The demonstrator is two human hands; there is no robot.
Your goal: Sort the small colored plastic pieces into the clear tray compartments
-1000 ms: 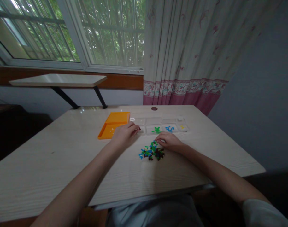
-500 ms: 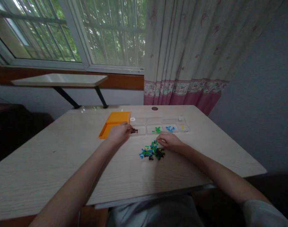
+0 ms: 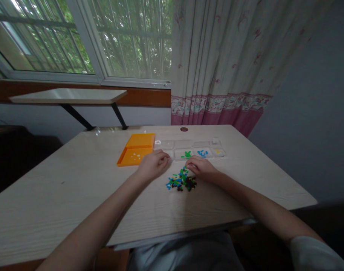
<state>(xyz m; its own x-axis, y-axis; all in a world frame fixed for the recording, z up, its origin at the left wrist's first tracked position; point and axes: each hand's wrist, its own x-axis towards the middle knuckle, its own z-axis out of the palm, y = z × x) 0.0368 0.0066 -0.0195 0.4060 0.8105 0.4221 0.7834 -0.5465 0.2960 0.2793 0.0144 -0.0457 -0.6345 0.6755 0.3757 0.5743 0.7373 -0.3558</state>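
A small heap of green, blue and dark brown beads [image 3: 181,181] lies on the pale wooden table [image 3: 75,195]. My right hand [image 3: 200,168] rests at the heap's far right edge, fingers curled in a pinch over the beads. My left hand [image 3: 154,164] hovers just left of the heap, fingers curled, covering the near left cell of a clear compartment tray [image 3: 188,149]. The tray's other near cells hold green beads [image 3: 186,154], blue beads [image 3: 202,153] and yellow beads [image 3: 217,151].
An orange tray [image 3: 135,149] with a few pale specks lies left of the clear tray. A dark round hole cover [image 3: 184,129] sits near the table's far edge. Behind are a window, a narrow shelf [image 3: 67,95] and a pink-hemmed curtain [image 3: 219,64].
My left hand drew back from the clear tray's left cell toward the bead heap, now hiding the brown beads seen there. My right hand stayed at the heap's edge.
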